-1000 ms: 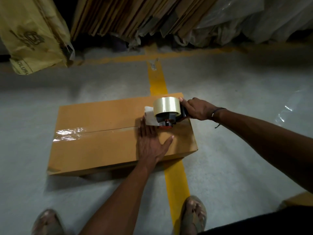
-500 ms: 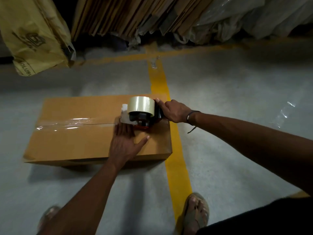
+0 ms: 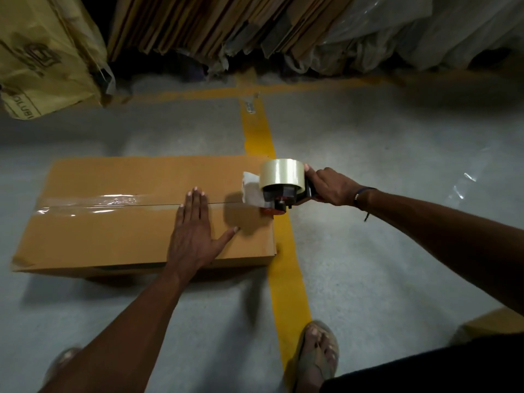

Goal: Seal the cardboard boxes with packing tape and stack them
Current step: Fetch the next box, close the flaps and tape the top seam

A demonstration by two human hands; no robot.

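Since half a second ago the tape dispenser [image 3: 279,188] has travelled right, from partway along the seam to the right end of the cardboard box [image 3: 113,236], and a gap has opened between it and the flat palm. At the far left, clear tape [image 3: 93,202] lies glossy over the centre seam of the box, which sits on the grey floor [image 3: 382,265] with its right end on the yellow line [image 3: 286,268]. Next, the left hand [image 3: 192,236] presses down on the lid, fingers straight and together across the seam, thumb spread wide, gripping nothing. Right of it, the dispenser's roller sits at the box's right edge, and the right hand [image 3: 330,187] is wrapped tight around its handle. The step in hand looks like the close of the sealing run along the seam. Next the tape probably needs carrying over the edge and down the end face, then a tilt of the dispenser to cut it, with the palm holding the flaps shut meanwhile.
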